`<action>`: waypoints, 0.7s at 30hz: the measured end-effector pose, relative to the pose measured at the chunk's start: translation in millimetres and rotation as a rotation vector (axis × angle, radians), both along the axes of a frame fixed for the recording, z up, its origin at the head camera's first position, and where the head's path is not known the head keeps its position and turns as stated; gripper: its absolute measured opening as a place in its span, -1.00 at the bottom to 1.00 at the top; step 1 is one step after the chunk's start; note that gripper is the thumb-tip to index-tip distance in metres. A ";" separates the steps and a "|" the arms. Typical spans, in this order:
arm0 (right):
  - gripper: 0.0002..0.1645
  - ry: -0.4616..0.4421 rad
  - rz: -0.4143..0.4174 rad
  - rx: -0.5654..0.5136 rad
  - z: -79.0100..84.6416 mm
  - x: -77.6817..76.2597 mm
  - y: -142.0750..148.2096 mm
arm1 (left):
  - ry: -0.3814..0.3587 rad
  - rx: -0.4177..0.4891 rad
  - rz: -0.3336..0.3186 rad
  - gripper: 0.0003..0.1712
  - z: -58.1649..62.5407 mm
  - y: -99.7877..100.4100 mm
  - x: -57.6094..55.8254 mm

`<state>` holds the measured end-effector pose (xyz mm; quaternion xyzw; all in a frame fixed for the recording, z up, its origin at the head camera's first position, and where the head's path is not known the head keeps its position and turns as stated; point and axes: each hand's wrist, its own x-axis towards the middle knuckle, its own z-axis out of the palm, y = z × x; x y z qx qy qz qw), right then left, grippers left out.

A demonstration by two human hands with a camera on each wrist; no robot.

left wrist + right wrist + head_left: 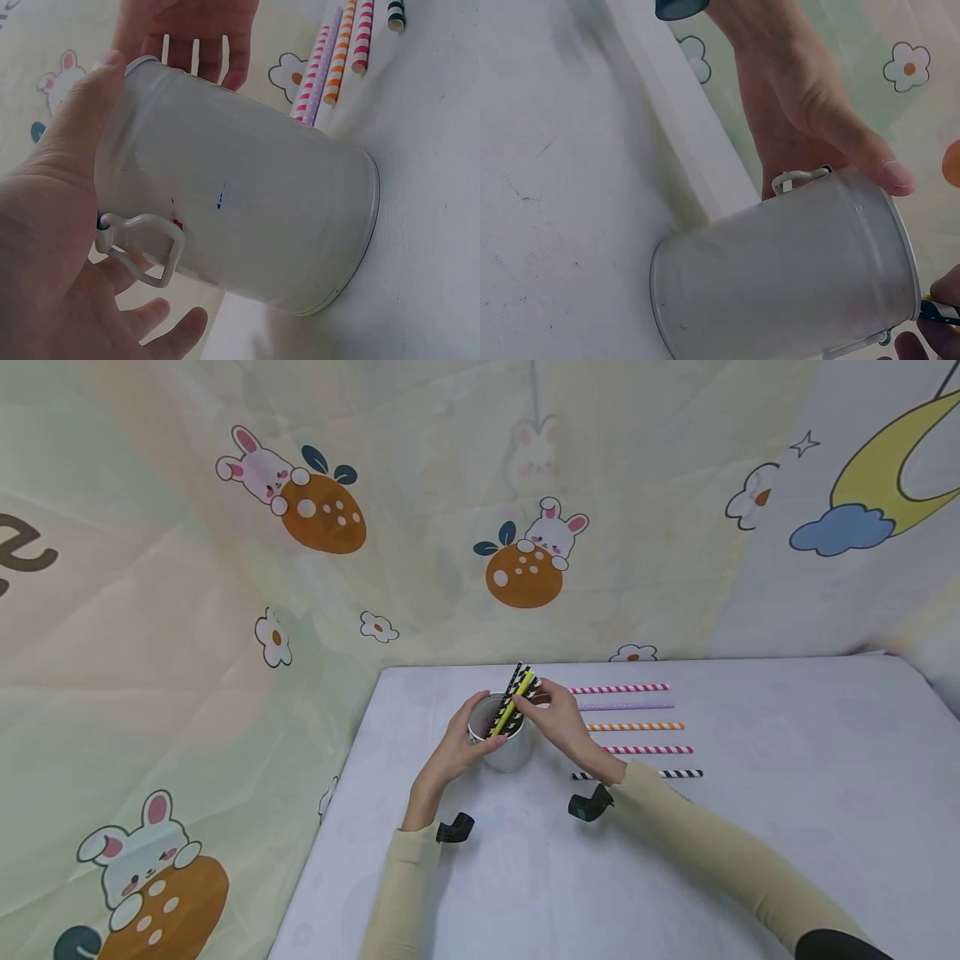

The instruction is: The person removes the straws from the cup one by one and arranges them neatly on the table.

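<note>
A small white metal bucket with a looped side handle stands on the table. My left hand grips it at the left side, thumb along the rim. Several paper straws, black-patterned ones and a bright yellow-green one, lean up out of its mouth. At the right of the rim, my right hand pinches the straws' upper part between thumb and fingers. In the right wrist view only the end of a black-and-white straw shows between the fingertips. The straws' lower ends are hidden inside the bucket.
To the right, several striped straws lie in spaced rows: pink, purple, orange, another pink and black-and-white. My right forearm crosses over some. A printed cloth backdrop hangs behind the white table.
</note>
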<state>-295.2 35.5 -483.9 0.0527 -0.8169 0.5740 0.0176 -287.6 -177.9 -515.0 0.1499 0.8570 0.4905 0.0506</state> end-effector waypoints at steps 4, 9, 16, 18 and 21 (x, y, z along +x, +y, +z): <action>-0.58 0.017 -0.002 0.004 0.0 -0.5 2.8 | 0.007 0.004 -0.006 -0.01 0.4 0.2 0.2; -0.63 0.031 -0.005 0.009 2.9 -0.9 4.8 | 0.015 0.005 -0.007 0.00 0.1 0.3 0.5; -0.64 0.028 -0.004 -0.002 6.7 -2.3 8.5 | 0.006 -0.005 0.003 0.02 0.3 0.7 1.1; -0.64 0.038 -0.012 -0.007 8.2 -2.8 9.8 | 0.009 -0.001 0.001 0.02 0.5 0.7 1.1; -0.66 0.049 -0.016 -0.017 11.2 -2.8 11.8 | 0.012 0.000 -0.002 0.02 0.3 0.5 0.6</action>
